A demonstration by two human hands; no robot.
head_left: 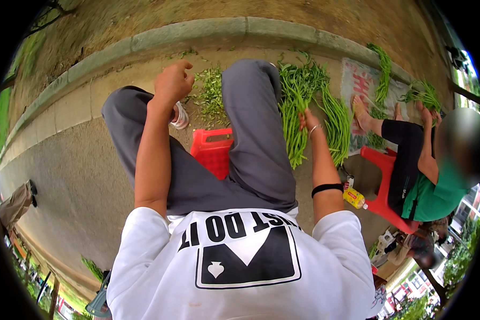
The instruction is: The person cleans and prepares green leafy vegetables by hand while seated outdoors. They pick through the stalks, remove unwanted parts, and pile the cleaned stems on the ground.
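Note:
My right hand [306,121] is closed around the stems of a bunch of long leafy greens [295,106], to the right of my right knee. The leaves point away from me and the cut stems trail toward me on the ground. Beside it lies another heap of long green stems [336,128]. My left hand [174,81] is over my left knee with its fingers curled; its palm is hidden, and nothing shows in it. Short green scraps [210,96] are scattered on the pavement between my knees, to the right of that hand.
A red plastic stool [213,152] shows between my legs. At right, a person in a green top [434,200] sits on another red stool [381,165], handling greens [425,95] near a printed white sack [354,80]. A yellow-labelled bottle [353,197] lies nearby. A stone kerb [192,33] runs ahead.

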